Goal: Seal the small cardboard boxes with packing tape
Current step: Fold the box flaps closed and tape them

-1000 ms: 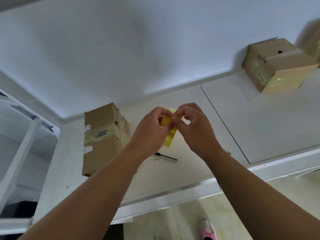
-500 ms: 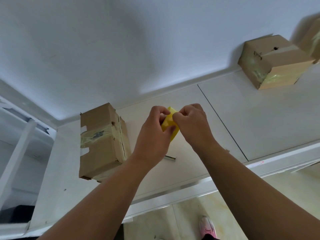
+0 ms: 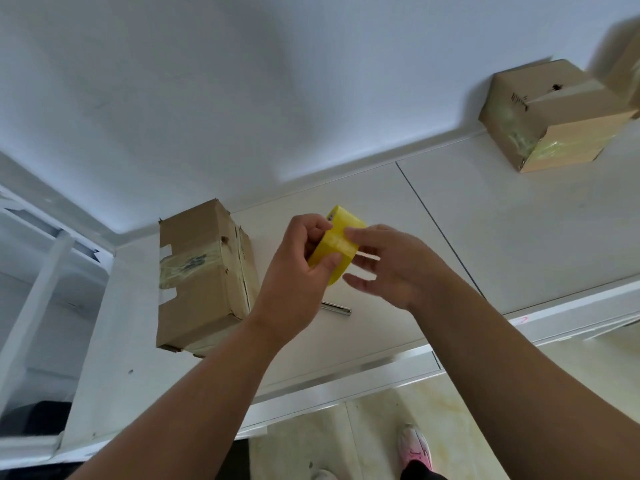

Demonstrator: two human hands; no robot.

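Packing tape first: one yellow roll (image 3: 341, 244), held up over the white counter (image 3: 519, 220), between my two hands. My left hand (image 3: 294, 282) grips it, thumb and fingers curled round the band. My right hand (image 3: 391, 268) is spread, fingers fairly straight, forefinger tip resting on the roll's outer face. Cardboard boxes, I count three: one taped box (image 3: 197, 271) on the counter just left of my left wrist, a second taped box (image 3: 550, 112) well apart at the far right against the wall, and a third box (image 3: 628, 77) cut off by the frame edge beside it. One slim metal tool (image 3: 337, 309) lies on the counter under my hands. One pink shoe (image 3: 415, 448) shows on the floor.
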